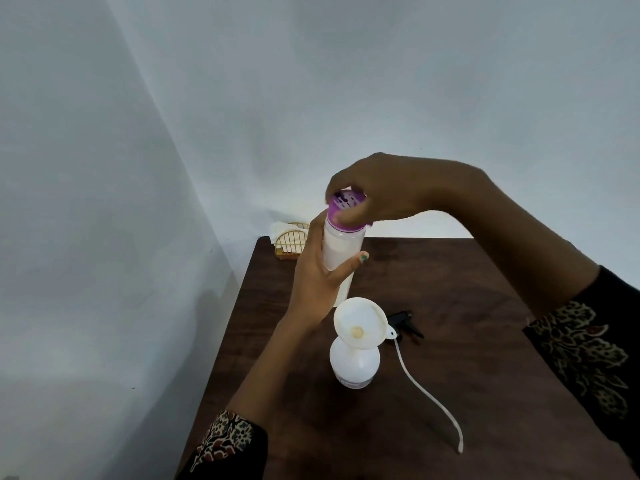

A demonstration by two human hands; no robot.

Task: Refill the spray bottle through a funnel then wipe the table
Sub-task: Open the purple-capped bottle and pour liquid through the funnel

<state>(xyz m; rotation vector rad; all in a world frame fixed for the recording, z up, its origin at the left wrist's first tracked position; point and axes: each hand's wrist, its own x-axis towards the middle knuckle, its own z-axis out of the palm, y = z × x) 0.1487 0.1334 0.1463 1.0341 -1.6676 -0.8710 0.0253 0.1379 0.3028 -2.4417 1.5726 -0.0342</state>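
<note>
A white spray bottle (354,365) stands on the dark wooden table (467,341) with a white funnel (360,322) seated in its neck. Its black trigger head (405,323) lies on the table just right of the funnel, its white dip tube (429,396) trailing toward me. Above and behind the funnel, my left hand (315,282) wraps the body of an upright white refill bottle (341,251). My right hand (377,192) grips that bottle's purple cap (346,211) from above.
A gold wire holder (292,242) with white napkins sits at the table's far left corner against the pale wall. The table's left edge runs diagonally toward me, with floor beyond it.
</note>
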